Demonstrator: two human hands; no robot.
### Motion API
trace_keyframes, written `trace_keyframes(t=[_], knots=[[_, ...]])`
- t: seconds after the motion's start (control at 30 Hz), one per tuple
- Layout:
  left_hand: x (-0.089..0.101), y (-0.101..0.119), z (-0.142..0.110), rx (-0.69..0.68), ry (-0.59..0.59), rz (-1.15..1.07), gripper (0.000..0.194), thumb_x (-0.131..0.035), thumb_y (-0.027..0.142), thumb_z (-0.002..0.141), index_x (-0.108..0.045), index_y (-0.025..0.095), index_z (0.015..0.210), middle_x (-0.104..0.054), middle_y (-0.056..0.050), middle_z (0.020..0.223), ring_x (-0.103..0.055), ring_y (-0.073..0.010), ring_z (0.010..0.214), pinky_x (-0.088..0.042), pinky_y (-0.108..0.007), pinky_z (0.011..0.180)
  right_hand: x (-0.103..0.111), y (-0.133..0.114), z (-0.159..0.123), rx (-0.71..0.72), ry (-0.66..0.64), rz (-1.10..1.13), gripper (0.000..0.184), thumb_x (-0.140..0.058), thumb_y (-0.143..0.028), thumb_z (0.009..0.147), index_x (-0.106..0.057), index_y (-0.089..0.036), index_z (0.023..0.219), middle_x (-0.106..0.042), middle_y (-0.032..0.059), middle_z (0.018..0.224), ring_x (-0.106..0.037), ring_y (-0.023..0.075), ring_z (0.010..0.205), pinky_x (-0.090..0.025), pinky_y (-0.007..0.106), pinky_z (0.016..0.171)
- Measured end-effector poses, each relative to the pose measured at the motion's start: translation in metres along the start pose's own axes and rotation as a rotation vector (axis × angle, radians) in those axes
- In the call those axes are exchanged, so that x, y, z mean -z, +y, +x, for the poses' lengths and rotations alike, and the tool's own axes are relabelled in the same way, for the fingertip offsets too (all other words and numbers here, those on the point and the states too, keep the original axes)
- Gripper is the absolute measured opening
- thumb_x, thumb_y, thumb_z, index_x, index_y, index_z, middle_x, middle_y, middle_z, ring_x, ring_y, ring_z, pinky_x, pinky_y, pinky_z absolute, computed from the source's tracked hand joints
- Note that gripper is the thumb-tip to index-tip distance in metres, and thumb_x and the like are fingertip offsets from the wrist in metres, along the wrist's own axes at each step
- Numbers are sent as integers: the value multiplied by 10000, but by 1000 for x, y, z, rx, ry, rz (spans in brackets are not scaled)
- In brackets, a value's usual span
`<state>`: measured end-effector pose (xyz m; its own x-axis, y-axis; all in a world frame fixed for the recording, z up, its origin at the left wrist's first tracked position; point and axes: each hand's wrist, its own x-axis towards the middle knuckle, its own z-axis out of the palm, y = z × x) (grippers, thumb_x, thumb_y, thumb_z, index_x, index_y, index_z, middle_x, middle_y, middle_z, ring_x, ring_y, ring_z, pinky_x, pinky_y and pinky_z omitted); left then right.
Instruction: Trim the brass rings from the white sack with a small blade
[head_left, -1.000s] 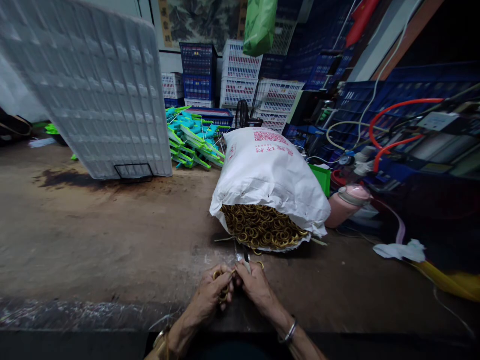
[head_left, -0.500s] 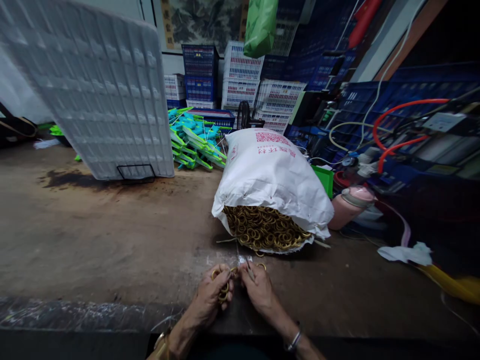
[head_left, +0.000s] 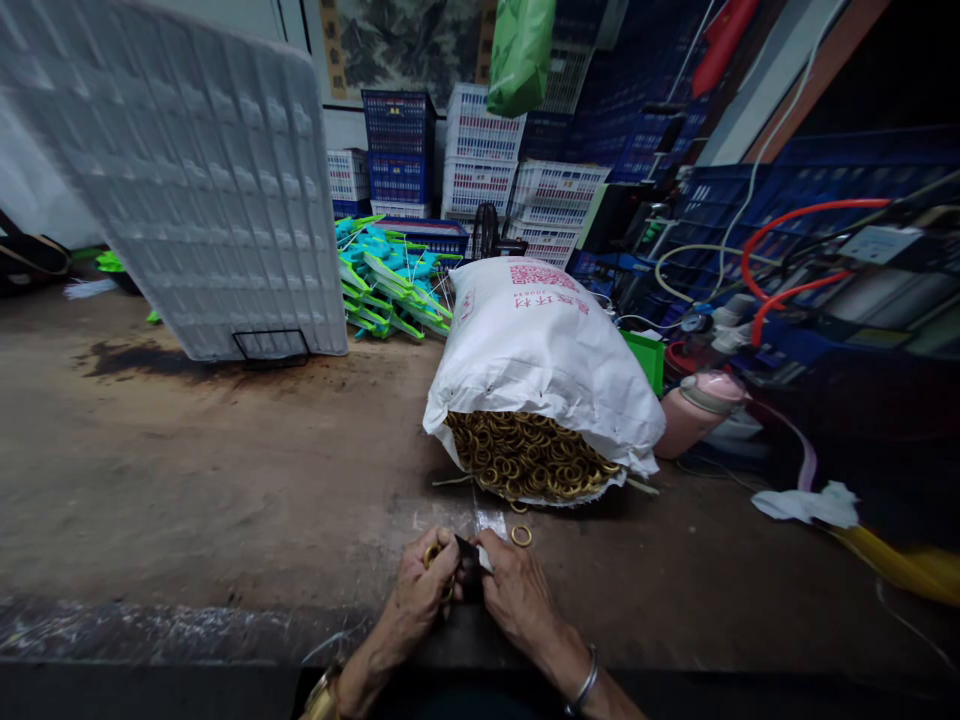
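Observation:
My left hand (head_left: 424, 580) is closed around several gold-coloured rings (head_left: 431, 553), partly hidden by the fingers. Opposite it, my right hand (head_left: 519, 590) is closed on a small flat tool (head_left: 470, 570), dark like a blade, with a pale part by the thumb; its exact kind is unclear. The dark part reaches to the left fingertips. One loose ring (head_left: 521, 536) lies on the table just beyond my right hand. Farther forward, a white woven sack (head_left: 547, 340) lies on its side, its mouth towards me and full of similar rings (head_left: 525, 455).
The brown worktable (head_left: 225, 480) spreads to both sides. A ribbed grey-white panel (head_left: 210, 200) stands upright at the left. Behind are turquoise and green plastic pieces (head_left: 394, 280) and stacked crates (head_left: 480, 150). To the right are a pink bottle (head_left: 697, 415) and red hoses (head_left: 757, 250).
The flat tool has turned, from a thin upright edge to a broad dark face between my hands. The ring seen between the fingertips no longer shows there. The loose ring is more exposed.

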<state>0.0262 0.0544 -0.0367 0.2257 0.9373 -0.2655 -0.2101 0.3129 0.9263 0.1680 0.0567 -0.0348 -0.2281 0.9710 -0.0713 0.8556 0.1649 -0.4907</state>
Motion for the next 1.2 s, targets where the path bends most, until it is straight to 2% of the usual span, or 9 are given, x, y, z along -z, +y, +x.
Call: trace_keyframes(t=[0.17, 0.37, 0.53, 0.63, 0.73, 0.8, 1.0, 1.1, 1.2], knots=[[2, -1, -1, -51, -47, 43, 347, -509, 508, 761, -440, 180, 670, -470, 53, 520, -376, -41, 374, -288, -144, 340, -2, 1, 1, -6, -27, -22, 332, -389, -6, 598, -530, -193, 834, -628, 35, 755, -556, 160, 697, -307, 228, 599], [3, 8, -4, -89, -102, 54, 361, -510, 509, 763, -455, 168, 660, -479, 38, 535, -387, -45, 398, -308, -147, 352, 0, 1, 5, 50, -131, 120, 269, -368, -1, 664, -530, -193, 761, -621, 23, 704, -550, 133, 653, -305, 212, 575], [5, 4, -10, -3, -113, -53, 334, -532, 491, 763, -457, 170, 704, -500, 38, 569, -410, -41, 398, -317, -138, 345, -2, 2, 6, -6, -119, 16, 281, -396, 2, 628, -537, -184, 785, -592, 21, 664, -517, 137, 621, -282, 224, 554], [6, 5, -14, -17, -156, -156, 300, -555, 450, 767, -444, 176, 719, -508, 33, 587, -452, -52, 423, -323, -128, 333, -4, 5, 9, -45, -82, 50, 209, -405, -45, 679, -533, -186, 767, -552, 14, 641, -476, 134, 590, -276, 235, 545], [6, 8, -15, -24, -171, -264, 283, -572, 426, 764, -431, 183, 732, -512, 34, 594, -465, -54, 422, -306, -117, 311, -6, 6, 14, -99, -14, 311, 117, -414, -142, 738, -491, -189, 664, -488, -8, 598, -426, 122, 570, -294, 235, 551], [7, 10, -14, 10, -158, -315, 276, -579, 416, 763, -431, 183, 751, -514, 34, 610, -463, -50, 421, -299, -112, 307, -8, 6, 16, -153, -6, 481, 181, -387, -234, 786, -463, -192, 627, -440, -30, 548, -399, 107, 523, -303, 219, 510], [8, 6, -10, 5, -165, -369, 238, -539, 390, 800, -460, 169, 759, -506, 30, 611, -420, -40, 410, -299, -122, 318, -10, -9, 10, -282, -312, 1087, 391, -392, -569, 782, -460, -193, 696, -404, -80, 495, -229, 43, 344, -173, 174, 331], [8, 5, -12, -13, -180, -376, 247, -546, 391, 794, -467, 163, 739, -508, 25, 609, -420, -43, 422, -299, -127, 330, -7, -18, 8, -279, -326, 1176, 373, -465, -558, 749, -425, -198, 661, -402, -86, 492, -223, 33, 341, -152, 170, 329], [10, 5, -13, 27, -151, -342, 275, -561, 423, 774, -471, 165, 737, -508, 27, 601, -410, -43, 416, -288, -132, 330, -6, -20, 10, -271, -257, 1107, 305, -469, -487, 760, -413, -204, 659, -384, -92, 493, -226, 39, 348, -156, 182, 342]])
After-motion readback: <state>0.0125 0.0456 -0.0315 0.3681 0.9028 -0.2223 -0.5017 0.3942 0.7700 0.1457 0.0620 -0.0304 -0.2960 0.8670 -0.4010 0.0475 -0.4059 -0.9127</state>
